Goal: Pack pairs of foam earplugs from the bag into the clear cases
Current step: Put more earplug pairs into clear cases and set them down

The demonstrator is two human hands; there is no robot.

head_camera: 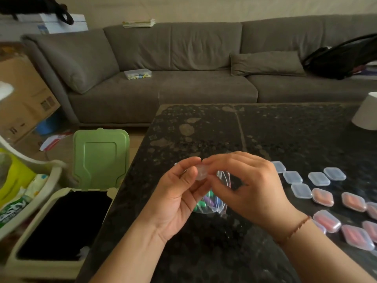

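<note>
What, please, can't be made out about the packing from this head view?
- Clear case: the left hand and right hand hold it; fingers hide whether it is open or filled.
- Bag of earplugs: mostly behind both hands; count unreadable.
- Filled cases: the right edge cuts the group off.

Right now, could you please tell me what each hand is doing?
Left hand: pinches the small clear case.
Right hand: fingers curled on the same case.
</note>
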